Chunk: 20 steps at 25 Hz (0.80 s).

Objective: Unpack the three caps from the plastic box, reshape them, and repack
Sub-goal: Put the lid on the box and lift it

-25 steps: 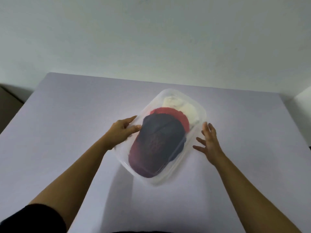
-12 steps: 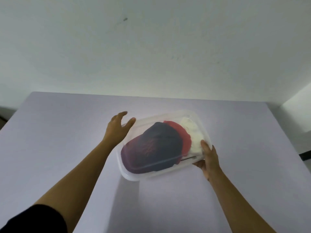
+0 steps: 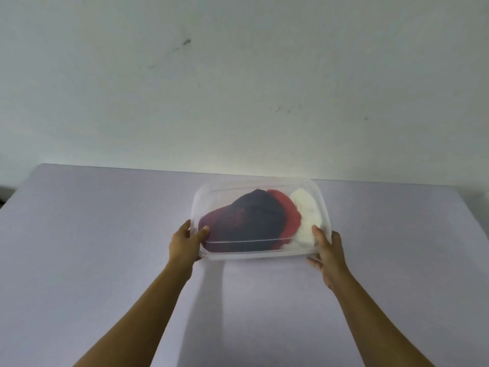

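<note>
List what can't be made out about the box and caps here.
Head view: red cap and white cap, mostly hidden behind the dark cap.
Dark cap's front marking: blurred through the plastic box wall.
Fingers of left hand and right hand: partly hidden under the box.

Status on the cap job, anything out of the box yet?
Done: nothing yet. The dark cap, red cap and white cap all sit inside the plastic box. In hand: the left hand and right hand grip the box's near corners. Left: take out all three caps, reshape them, repack.
</note>
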Tool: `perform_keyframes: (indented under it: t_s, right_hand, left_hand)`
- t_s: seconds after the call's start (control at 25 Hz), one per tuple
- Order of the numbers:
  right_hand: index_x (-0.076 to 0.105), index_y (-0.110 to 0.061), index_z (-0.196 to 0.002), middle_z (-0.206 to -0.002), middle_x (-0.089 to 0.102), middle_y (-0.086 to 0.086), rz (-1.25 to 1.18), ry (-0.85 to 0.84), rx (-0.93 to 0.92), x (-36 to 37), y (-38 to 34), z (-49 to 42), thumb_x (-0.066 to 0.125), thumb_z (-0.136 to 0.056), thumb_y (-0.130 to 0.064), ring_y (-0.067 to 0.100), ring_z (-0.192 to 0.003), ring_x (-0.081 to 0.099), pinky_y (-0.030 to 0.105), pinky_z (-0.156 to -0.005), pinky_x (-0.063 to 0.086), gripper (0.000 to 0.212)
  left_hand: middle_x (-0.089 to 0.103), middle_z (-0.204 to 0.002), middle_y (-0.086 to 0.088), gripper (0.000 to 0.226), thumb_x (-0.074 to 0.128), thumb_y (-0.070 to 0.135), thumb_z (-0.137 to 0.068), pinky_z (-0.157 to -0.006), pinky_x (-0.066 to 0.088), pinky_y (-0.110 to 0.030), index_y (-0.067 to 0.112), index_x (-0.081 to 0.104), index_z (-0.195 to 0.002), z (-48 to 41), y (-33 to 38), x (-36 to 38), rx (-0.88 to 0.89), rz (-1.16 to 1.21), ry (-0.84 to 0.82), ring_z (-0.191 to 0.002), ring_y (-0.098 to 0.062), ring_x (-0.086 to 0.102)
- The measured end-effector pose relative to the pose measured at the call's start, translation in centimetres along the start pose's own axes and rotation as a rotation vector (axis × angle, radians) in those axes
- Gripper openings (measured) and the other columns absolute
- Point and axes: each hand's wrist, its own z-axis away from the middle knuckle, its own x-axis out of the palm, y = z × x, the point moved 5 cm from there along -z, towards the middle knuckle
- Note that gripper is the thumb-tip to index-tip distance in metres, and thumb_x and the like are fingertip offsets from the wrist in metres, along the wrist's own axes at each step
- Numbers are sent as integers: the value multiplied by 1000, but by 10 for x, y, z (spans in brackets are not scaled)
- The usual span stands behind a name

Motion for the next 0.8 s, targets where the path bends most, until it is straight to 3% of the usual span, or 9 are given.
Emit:
perform_keyframes:
  t_s: [0.12,0.2,0.28,0.44,0.56,0.68,0.76,0.8]
  right_hand:
    - [52,-15,-93,-91,63,9,281,-18,-106,1,-13,-34,68,-81,-41,21,-78,59,34,-67,47,33]
    - [51,-17,-87,-84,63,5,276,-44,-135,6,-16,-49,70,-80,-38,21,-76,59,35,-67,45,29]
    - [51,-17,-90,-84,63,3,230,-32,-155,12,-20,-62,70,-81,-36,20,-77,60,34,-68,46,28]
    - [51,-14,-97,-86,63,2,230,6,-200,20,-30,-84,68,-82,-38,21,-80,61,39,-72,50,33]
    - [49,-13,-99,-91,65,5,303,21,-216,21,-33,-88,66,-83,-42,22,-80,62,35,-68,49,37]
    - [49,-12,-109,-104,65,9,389,13,-210,22,-35,-87,65,-82,-46,24,-88,62,31,-69,48,46]
    - [43,-11,-127,-126,56,13,455,34,-188,21,-46,-80,67,-80,-46,28,-107,58,37,-85,49,63]
    - [37,-10,-135,-135,48,14,525,72,-213,22,-58,-69,68,-80,-45,31,-118,52,40,-94,45,72]
  left_hand:
    - [63,-121,-12,50,66,23,-86,-82,56,-50,16,52,-134,-38,17,2,28,-51,23,-101,-33,63]
    - [63,-120,-12,45,64,21,-88,-84,55,-50,15,54,-131,-55,27,8,52,-76,3,-102,-34,62]
    - [63,-119,-12,39,63,20,-88,-85,55,-50,14,57,-126,-71,33,15,60,-73,-11,-102,-34,62]
    - [59,-127,-12,53,65,25,-87,-84,55,-51,14,49,-136,-100,41,24,68,-85,-10,-106,-34,60]
    - [60,-125,-12,50,64,29,-87,-82,56,-48,15,51,-134,-104,47,26,94,-155,-9,-106,-34,60]
    - [51,-140,-13,63,57,43,-89,-98,48,-50,12,40,-142,-101,51,26,155,-389,-6,-120,-36,53]
    - [35,-152,-12,72,49,45,-93,-110,35,-46,10,22,-150,-85,67,27,274,-671,57,-135,-36,38]
    - [27,-155,-11,73,46,45,-95,-112,29,-43,10,16,-151,-71,80,28,345,-698,74,-140,-35,30]
